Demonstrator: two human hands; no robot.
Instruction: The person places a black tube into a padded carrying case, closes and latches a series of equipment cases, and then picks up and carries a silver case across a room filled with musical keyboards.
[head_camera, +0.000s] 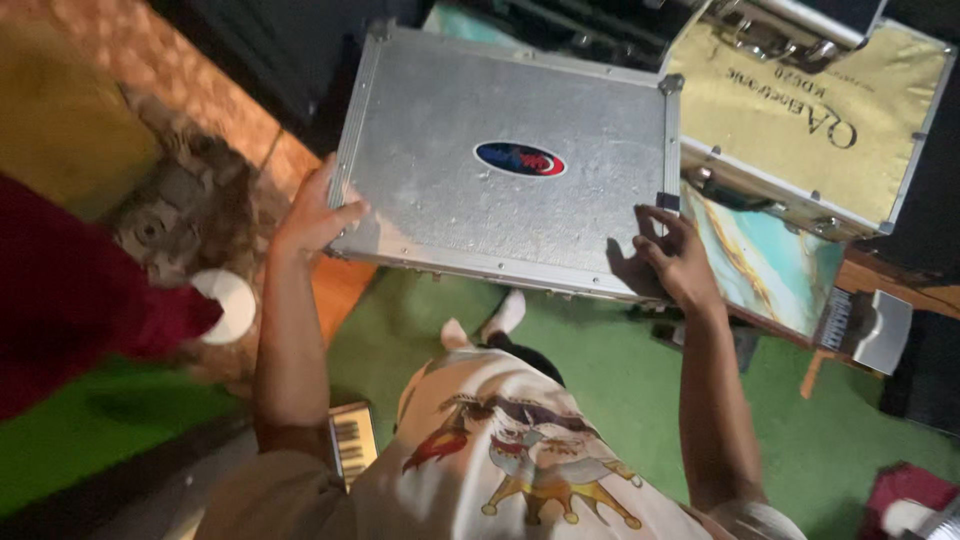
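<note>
A flat silver metal case (500, 210) with an oval blue and red badge on its lid is held out in front of me, above the floor. My left hand (315, 215) grips its left edge, thumb on top of the lid. My right hand (675, 262) lies with spread fingers on the lid's near right corner. The case's far edge lies close to a gold-coloured case (800, 120) behind it.
The gold case with metal trim and latches stands at the upper right on a table with a teal and gold marbled top (765, 265). Green carpet (600, 380) covers the floor below. A small keyboard (350, 440) lies by my left elbow. A red cloth (70, 290) is at the left.
</note>
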